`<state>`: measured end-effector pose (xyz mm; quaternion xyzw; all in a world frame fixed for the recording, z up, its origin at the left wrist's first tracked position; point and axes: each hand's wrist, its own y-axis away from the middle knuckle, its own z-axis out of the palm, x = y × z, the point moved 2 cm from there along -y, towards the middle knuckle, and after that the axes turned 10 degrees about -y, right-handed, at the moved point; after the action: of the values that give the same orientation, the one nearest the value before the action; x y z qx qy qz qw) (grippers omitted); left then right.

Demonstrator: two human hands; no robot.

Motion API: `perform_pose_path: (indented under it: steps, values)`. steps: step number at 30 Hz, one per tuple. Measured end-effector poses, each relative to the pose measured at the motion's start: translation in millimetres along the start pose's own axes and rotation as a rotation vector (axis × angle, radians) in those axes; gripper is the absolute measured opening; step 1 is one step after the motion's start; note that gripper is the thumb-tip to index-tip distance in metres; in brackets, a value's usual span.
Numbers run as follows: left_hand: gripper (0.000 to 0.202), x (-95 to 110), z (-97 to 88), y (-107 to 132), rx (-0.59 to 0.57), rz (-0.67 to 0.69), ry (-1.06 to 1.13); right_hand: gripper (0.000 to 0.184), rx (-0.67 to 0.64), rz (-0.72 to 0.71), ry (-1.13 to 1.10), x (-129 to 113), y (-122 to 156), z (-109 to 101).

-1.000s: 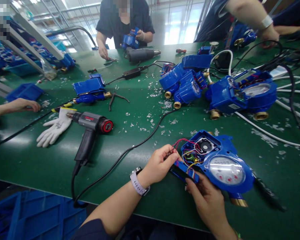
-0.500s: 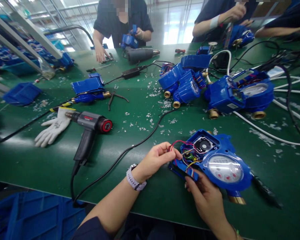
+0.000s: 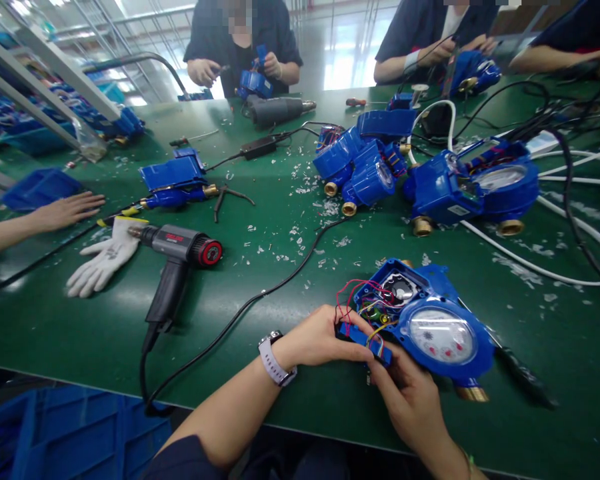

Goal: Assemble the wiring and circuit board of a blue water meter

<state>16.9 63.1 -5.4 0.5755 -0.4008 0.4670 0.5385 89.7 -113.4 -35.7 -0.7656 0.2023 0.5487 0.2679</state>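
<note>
A blue water meter [image 3: 443,333] lies on the green table with its wiring housing open and its round dial facing up. Red, yellow and other thin wires [image 3: 347,287] run from the housing to a small blue plastic part [image 3: 361,339] at its near left. My left hand [image 3: 325,337] is closed on that blue part's left end, fingers behind and thumb in front. My right hand [image 3: 410,393] grips the part's right end between thumb and fingers, partly under the meter. A screwdriver with a dark handle [image 3: 527,377] lies to the meter's right.
A heat gun [image 3: 180,250] and a white glove [image 3: 105,260] lie to the left, with the gun's black cable [image 3: 240,310] crossing the table. More meters [image 3: 370,170] stand further back among plastic scraps. A co-worker's hand [image 3: 73,208] rests at far left; other people work opposite.
My left hand has moved from the red wires down onto the blue part. A co-worker's arm has come in at the left. The person opposite has raised a hand off the table.
</note>
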Motion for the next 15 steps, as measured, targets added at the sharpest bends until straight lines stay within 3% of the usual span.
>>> perform_pose_path:
  steps: [8,15]
  values:
    - [0.033,0.0,4.1,-0.6,0.037,-0.048,0.134,0.019,0.029,0.026,-0.004,-0.3,0.7,-1.0]
    - [0.035,5.7,6.5,-0.9,0.06,-0.004,0.196,0.02,0.047,0.047,-0.028,1.9,0.5,0.1]
